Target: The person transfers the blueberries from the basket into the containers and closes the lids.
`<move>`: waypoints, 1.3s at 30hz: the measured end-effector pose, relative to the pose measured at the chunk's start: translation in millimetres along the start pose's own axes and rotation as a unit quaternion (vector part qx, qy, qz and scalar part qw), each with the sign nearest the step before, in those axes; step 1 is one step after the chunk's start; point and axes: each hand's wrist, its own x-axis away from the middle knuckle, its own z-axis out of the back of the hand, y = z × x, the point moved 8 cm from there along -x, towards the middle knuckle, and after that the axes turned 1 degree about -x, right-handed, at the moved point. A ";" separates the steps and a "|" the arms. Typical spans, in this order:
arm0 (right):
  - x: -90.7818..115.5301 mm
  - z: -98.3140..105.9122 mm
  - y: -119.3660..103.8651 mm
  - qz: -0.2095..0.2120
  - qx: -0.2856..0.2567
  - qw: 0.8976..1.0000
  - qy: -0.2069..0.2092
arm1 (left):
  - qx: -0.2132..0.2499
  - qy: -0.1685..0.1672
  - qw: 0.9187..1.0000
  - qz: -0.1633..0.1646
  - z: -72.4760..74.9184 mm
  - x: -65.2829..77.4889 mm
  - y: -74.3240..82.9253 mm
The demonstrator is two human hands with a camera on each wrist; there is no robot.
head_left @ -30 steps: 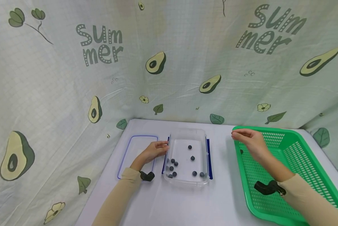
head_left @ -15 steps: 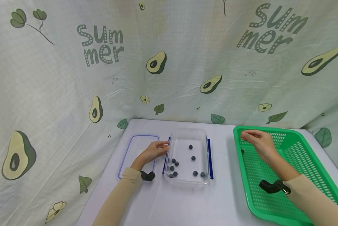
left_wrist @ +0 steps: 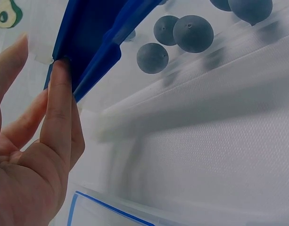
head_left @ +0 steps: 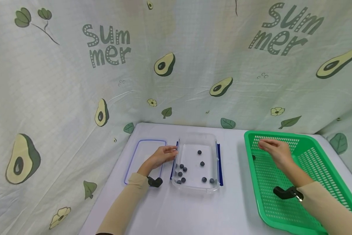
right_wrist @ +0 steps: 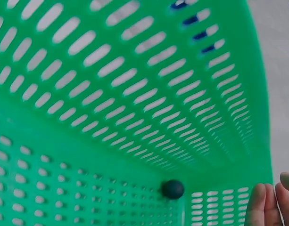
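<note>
On the table, a clear plastic box [head_left: 193,189] with blue side latches holds several blueberries [head_left: 202,164]. My left hand [head_left: 161,157] rests at its left side, the fingertips touching the hanging blue latch [left_wrist: 99,40] in the left wrist view. That hand's thumb stands apart from the latch. My right hand [head_left: 277,153] is over the green plastic basket [head_left: 253,189], near its far left corner. Its fingers lie together, thumb a little apart, with nothing visible between them. One blueberry [right_wrist: 173,189] lies on the basket's bottom near a corner.
The clear lid [head_left: 144,141] with a blue-purple edge lies left of the box, partly behind the left hand. White table surface [head_left: 233,182] separates box and basket. A printed curtain [head_left: 193,107] hangs behind the table.
My right hand has moved right and slightly down, from beside the basket's left rim to over its inside. My left hand stays at the box's side.
</note>
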 end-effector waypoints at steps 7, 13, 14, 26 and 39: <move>-3.3 24.6 20.7 -0.016 0.135 0.991 0.014 | -0.004 -0.002 1.000 0.000 -1.0 -0.5 -1.5; -6.8 33.1 37.6 -0.023 0.252 0.967 0.016 | -0.003 -0.001 1.000 -0.002 -1.2 -0.6 -1.1; -7.4 33.2 39.8 -0.021 0.263 0.965 0.016 | -0.002 -0.001 1.000 -0.002 -1.1 -0.5 -1.0; -5.8 22.3 52.9 0.004 0.382 0.924 -0.005 | 0.003 -0.005 1.000 -0.008 -0.5 -0.5 -1.2; -3.7 15.9 57.8 0.028 0.399 0.916 -0.019 | -0.006 -0.006 1.000 -0.008 -0.1 -1.8 -2.5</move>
